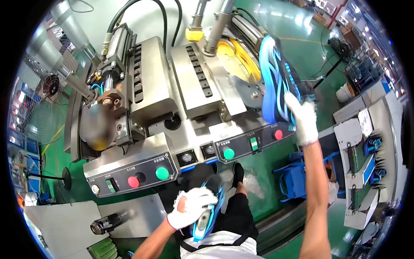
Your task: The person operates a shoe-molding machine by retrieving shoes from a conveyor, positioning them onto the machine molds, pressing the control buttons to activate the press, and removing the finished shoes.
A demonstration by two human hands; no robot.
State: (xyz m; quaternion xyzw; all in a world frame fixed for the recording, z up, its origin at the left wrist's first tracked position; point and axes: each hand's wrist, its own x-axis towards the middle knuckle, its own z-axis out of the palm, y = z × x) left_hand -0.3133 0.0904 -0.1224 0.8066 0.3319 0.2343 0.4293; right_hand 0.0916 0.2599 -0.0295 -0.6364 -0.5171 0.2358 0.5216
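My left hand (194,208), in a white glove, is closed around a blue shoe (202,229) low in front of my body. The glove covers part of that shoe, and its far end is blurred. My right hand (302,118), also gloved, has its fingers at the side of a blue-and-black shoe (271,86) at the right end of the machine (192,82). That shoe stands close to the yellow pad (239,58); the glove hides part of its near side. On the left station of the machine sits a dark rounded form (98,125), smeared by motion.
Below the stations are control panels with a left green button (162,173), a left red button (133,181), a right green button (228,153) and a right red button (278,134). A rack (360,166) with blue shoes is at right; a blue stool (291,179) stands beneath.
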